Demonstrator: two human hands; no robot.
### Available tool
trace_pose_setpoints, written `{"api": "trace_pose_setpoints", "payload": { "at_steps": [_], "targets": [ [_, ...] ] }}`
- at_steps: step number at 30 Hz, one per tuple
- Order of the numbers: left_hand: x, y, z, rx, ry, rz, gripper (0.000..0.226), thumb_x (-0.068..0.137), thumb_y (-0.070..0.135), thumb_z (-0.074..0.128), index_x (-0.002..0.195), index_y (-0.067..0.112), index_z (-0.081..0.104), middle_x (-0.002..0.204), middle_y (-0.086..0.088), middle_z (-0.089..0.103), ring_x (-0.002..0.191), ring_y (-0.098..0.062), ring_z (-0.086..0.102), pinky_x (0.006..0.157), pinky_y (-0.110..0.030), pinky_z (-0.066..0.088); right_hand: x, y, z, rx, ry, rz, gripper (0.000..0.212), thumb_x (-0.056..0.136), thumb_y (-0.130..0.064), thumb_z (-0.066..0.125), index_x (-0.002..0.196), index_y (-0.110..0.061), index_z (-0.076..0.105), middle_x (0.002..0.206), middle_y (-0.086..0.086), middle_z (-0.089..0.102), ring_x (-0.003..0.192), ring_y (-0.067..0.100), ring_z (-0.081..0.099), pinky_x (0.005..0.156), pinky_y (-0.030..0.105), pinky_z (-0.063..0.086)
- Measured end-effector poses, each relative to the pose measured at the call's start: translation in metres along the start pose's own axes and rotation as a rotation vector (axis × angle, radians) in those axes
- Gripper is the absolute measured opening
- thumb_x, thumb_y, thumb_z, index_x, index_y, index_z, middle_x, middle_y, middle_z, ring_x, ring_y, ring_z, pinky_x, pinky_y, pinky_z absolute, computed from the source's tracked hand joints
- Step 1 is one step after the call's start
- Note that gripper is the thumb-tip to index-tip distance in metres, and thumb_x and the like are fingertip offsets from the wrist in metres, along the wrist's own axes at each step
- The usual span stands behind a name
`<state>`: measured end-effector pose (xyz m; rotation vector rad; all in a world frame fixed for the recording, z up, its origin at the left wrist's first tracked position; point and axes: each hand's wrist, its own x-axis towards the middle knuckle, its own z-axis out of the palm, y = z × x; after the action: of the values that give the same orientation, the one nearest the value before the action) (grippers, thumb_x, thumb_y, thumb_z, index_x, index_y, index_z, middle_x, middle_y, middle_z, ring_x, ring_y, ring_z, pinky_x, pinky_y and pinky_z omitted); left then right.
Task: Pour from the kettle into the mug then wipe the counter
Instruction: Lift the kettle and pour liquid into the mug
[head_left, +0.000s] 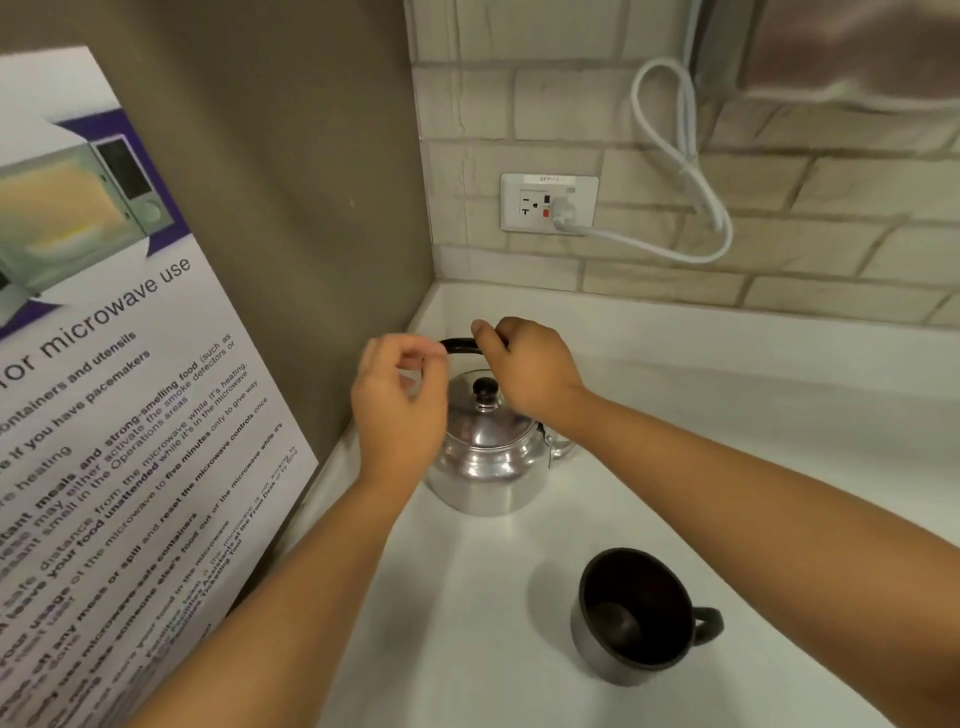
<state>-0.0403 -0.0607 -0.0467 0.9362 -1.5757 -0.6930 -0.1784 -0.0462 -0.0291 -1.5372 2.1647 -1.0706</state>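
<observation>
Kettle (488, 457): polished metal, standing upright on the white counter (727, 467), tucked into the corner near the wall poster (104, 389).
Kettle handle (460, 345): dark, arched over the lid; raised above the black lid knob (485, 388).
My right hand (524, 369): fingers curled closed round the handle's right portion, directly above the lid (grip looks full, thumb forward).
My left hand (400, 400): hovering at the handle's left end, fingers loosely bent, thumb and forefinger nearly pinched; I cannot tell whether it touches the handle.
Mug (636, 616): dark, interior appears empty, upright, nearer me and right of the kettle, handle pointing right, well apart from both hands.
Outlet (549, 202): on the tiled backsplash, white cord (675, 156) plugged in.
</observation>
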Motion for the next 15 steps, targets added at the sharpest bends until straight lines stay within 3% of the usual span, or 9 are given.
{"api": "trace_pose_setpoints", "payload": {
  "at_steps": [1, 3, 6, 10, 13, 15],
  "targets": [
    [0.006, 0.002, 0.001, -0.045, 0.026, -0.069, 0.006, 0.090, 0.020, 0.057, 0.089, 0.021, 0.063, 0.095, 0.001, 0.062, 0.084, -0.008, 0.059, 0.068, -0.010, 0.043, -0.002, -0.003, -0.002, 0.015, 0.012, -0.004, 0.047, 0.096, -0.045, 0.037, 0.056, -0.019, 0.039, 0.052, -0.002, 0.045, 0.052, 0.014, 0.044, 0.049, 0.029, 0.031],
    [0.019, 0.008, 0.003, -0.050, -0.027, -0.205, 0.022, 0.096, 0.037, 0.050, 0.093, 0.019, 0.062, 0.098, -0.002, 0.062, 0.087, -0.012, 0.059, 0.073, -0.015, 0.044, -0.004, -0.015, -0.011, 0.035, 0.050, -0.022, 0.047, 0.096, -0.043, 0.038, 0.055, -0.019, 0.038, 0.052, -0.002, 0.044, 0.052, 0.013, 0.044, 0.050, 0.029, 0.031],
    [0.028, 0.022, 0.004, -0.147, -0.080, -0.312, 0.042, 0.093, 0.053, 0.045, 0.084, 0.016, 0.062, 0.079, 0.005, 0.065, 0.071, -0.006, 0.059, 0.066, -0.023, 0.043, -0.005, -0.042, -0.033, 0.078, 0.098, -0.083, 0.047, 0.096, -0.040, 0.041, 0.055, -0.017, 0.041, 0.054, 0.001, 0.049, 0.055, 0.015, 0.047, 0.054, 0.031, 0.034],
    [0.036, 0.051, -0.004, -0.329, 0.059, -0.342, 0.040, 0.083, 0.057, 0.052, 0.064, 0.022, 0.053, 0.053, 0.013, 0.049, 0.057, -0.012, 0.048, 0.059, -0.031, 0.042, -0.013, -0.076, -0.064, 0.113, 0.060, -0.157, 0.046, 0.095, -0.040, 0.044, 0.072, -0.003, 0.058, 0.070, 0.013, 0.062, 0.066, 0.022, 0.054, 0.064, 0.032, 0.042],
    [0.033, 0.067, -0.011, -0.379, 0.116, -0.346, 0.038, 0.082, 0.051, 0.055, 0.058, 0.022, 0.046, 0.044, 0.015, 0.041, 0.052, -0.009, 0.040, 0.056, -0.030, 0.038, -0.034, -0.084, -0.083, 0.137, -0.046, -0.191, 0.035, 0.096, -0.035, 0.045, 0.080, -0.008, 0.060, 0.077, 0.010, 0.065, 0.071, 0.019, 0.056, 0.071, 0.036, 0.046],
    [0.024, 0.073, -0.018, -0.375, 0.134, -0.341, 0.038, 0.082, 0.047, 0.055, 0.055, 0.022, 0.043, 0.041, 0.015, 0.039, 0.046, -0.003, 0.035, 0.051, -0.026, 0.034, -0.053, -0.078, -0.092, 0.126, -0.028, -0.197, 0.028, 0.096, -0.034, 0.047, 0.092, -0.012, 0.063, 0.087, 0.010, 0.067, 0.079, 0.017, 0.058, 0.076, 0.031, 0.048]
  ]
}}
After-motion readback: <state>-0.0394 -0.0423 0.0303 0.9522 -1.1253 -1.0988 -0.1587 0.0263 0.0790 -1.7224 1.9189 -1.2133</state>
